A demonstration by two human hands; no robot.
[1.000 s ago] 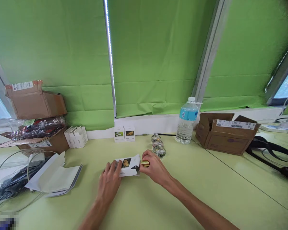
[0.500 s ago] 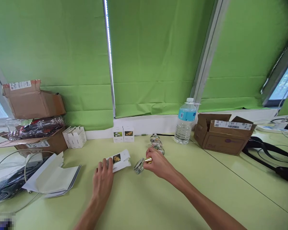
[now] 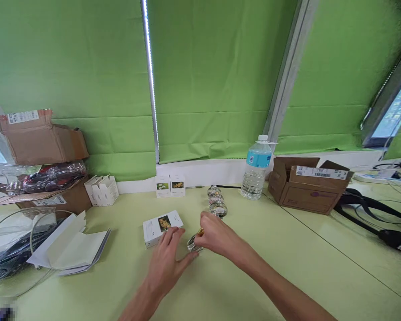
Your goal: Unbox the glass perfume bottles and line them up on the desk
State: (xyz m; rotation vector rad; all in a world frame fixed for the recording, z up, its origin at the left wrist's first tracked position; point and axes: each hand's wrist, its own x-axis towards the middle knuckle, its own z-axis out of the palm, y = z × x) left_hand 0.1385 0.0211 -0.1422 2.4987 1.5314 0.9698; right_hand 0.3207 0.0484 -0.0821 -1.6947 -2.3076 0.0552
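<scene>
My right hand (image 3: 215, 234) is closed around the gold-coloured top of a small round glass bottle (image 3: 194, 243), tilted low over the table. Fingers hide most of that top. Close by on the left, my left hand (image 3: 169, 261) has its fingers stretched out, with the thumb reaching to the bottle's lower edge; whether they touch is unclear. Its fingertips lie over the near right corner of a white carton (image 3: 158, 227) with a yellow flower picture. Beyond my right hand, several similar small glass pieces (image 3: 217, 201) stand in a row.
Two small white cartons (image 3: 170, 186) stand by the wall, with more white cartons (image 3: 103, 191) farther left. A water bottle (image 3: 255, 169) and an open cardboard box (image 3: 309, 189) are at the back right. Folded white card (image 3: 73, 249) lies left.
My left hand has let go of the white carton and moved right towards the glass bottle. The carton now lies flat. My right hand has brought the bottle slightly lower.
</scene>
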